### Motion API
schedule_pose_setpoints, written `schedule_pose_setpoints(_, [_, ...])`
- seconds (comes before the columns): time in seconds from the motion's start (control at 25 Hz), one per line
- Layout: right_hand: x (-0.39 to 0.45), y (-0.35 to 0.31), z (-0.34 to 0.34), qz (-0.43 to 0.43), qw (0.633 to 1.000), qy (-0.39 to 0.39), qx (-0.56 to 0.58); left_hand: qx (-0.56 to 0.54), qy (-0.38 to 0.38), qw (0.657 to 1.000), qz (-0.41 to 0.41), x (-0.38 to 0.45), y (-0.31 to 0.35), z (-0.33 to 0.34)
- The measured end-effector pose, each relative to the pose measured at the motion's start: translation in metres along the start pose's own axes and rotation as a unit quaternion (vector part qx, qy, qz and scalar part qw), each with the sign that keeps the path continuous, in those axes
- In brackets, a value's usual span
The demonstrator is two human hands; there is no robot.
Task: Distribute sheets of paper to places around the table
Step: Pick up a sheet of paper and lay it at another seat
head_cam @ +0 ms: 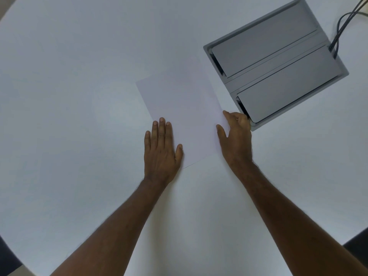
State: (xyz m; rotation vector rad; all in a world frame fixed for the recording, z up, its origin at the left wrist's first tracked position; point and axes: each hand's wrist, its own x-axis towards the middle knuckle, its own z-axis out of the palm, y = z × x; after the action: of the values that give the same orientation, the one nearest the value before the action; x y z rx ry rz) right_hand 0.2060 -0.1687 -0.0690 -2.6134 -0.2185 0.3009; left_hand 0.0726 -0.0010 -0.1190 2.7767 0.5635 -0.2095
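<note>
A white sheet of paper (183, 108), possibly the top of a thin stack, lies tilted on the white table (69, 96) in front of me. My left hand (162, 150) rests flat on its lower left corner, fingers together and extended. My right hand (236, 136) sits at the paper's right edge, thumb and index finger touching that edge, the other fingers curled. I cannot tell whether the edge is pinched or lifted.
A grey cable box (276, 62) with two closed lids is set into the table at the upper right, just beyond my right hand. Dark cables (340, 26) run out of its far corner. The table's rounded edge shows at the lower left and lower right.
</note>
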Motion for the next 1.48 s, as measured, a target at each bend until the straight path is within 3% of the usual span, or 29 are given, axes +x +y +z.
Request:
schedule_pose_setpoints(0.28, [0.004,-0.008,-0.009,0.067,0.992,-0.009,0.103,-0.035,-0.009,0.999,0.004,-0.001,0.000,-0.005])
schedule_pose_setpoints(0.56, [-0.016,-0.011,-0.038,0.151,0.943,-0.040,0.294,-0.256,-0.018,0.965,-0.060,-0.011,-0.005,-0.030])
schedule_pose_setpoints(0.64, [-0.033,-0.012,-0.054,0.165,0.928,-0.039,0.332,-0.330,0.000,0.939,-0.097,-0.019,-0.001,-0.044])
schedule_pose_setpoints(0.72, [-0.051,-0.011,-0.070,0.179,0.916,-0.039,0.358,-0.433,0.008,0.886,-0.165,-0.022,0.006,-0.059])
schedule_pose_setpoints(0.8, [-0.071,-0.007,-0.086,0.184,0.911,-0.045,0.366,-0.543,-0.003,0.801,-0.253,-0.021,0.014,-0.075])
schedule_pose_setpoints(0.88, [-0.092,0.000,-0.104,0.176,0.914,-0.049,0.362,-0.659,-0.022,0.695,-0.287,-0.025,0.018,-0.086])
schedule_pose_setpoints(0.96, [-0.113,0.011,-0.120,0.177,0.916,-0.043,0.357,-0.717,-0.046,0.637,-0.279,-0.035,0.029,-0.091])
schedule_pose_setpoints(1.2, [-0.147,0.065,-0.167,0.177,0.936,-0.017,0.305,-0.716,-0.110,0.626,-0.288,-0.075,0.091,-0.089])
schedule_pose_setpoints(1.48, [-0.147,0.172,-0.205,0.187,0.959,-0.004,0.214,-0.709,-0.160,0.610,-0.316,-0.103,0.198,-0.037])
